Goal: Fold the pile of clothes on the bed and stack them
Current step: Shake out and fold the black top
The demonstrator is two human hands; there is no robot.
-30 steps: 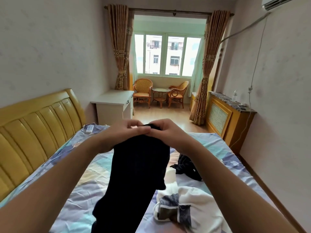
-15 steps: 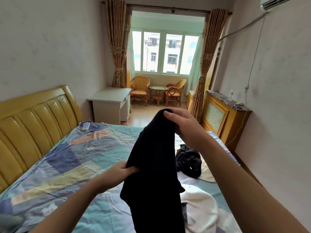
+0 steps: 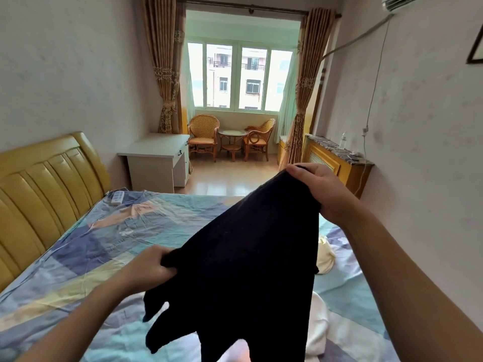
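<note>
Daylight pours through the window (image 3: 239, 79) at the far end, and between it and me lies the bed (image 3: 86, 259) with its patchwork sheet of blue, teal and pale yellow. That bed is my landmark. Above its middle I'm holding up a black garment (image 3: 248, 259), stretched on a slant between my two hands. My right hand (image 3: 321, 190) is the high one, over the bed's right side, fingers curled tight round the top corner of the cloth. My left hand (image 3: 151, 266) is lower, over the bed's centre, clenched on a bunched edge of the same garment, thumb on top. Loose ends of the black fabric dangle below toward the sheet.

On the bed's right side, partly hidden behind the black cloth, I can see white clothing (image 3: 317, 327) near me and a cream piece (image 3: 325, 257) farther along. Up by the yellow padded headboard (image 3: 44, 184), at the bed's far left corner, a white remote (image 3: 117, 197) rests on the sheet. Beyond the bed stands a white desk (image 3: 156, 160), and past that two wicker chairs (image 3: 203, 135) flank a small round table (image 3: 232, 145).
</note>
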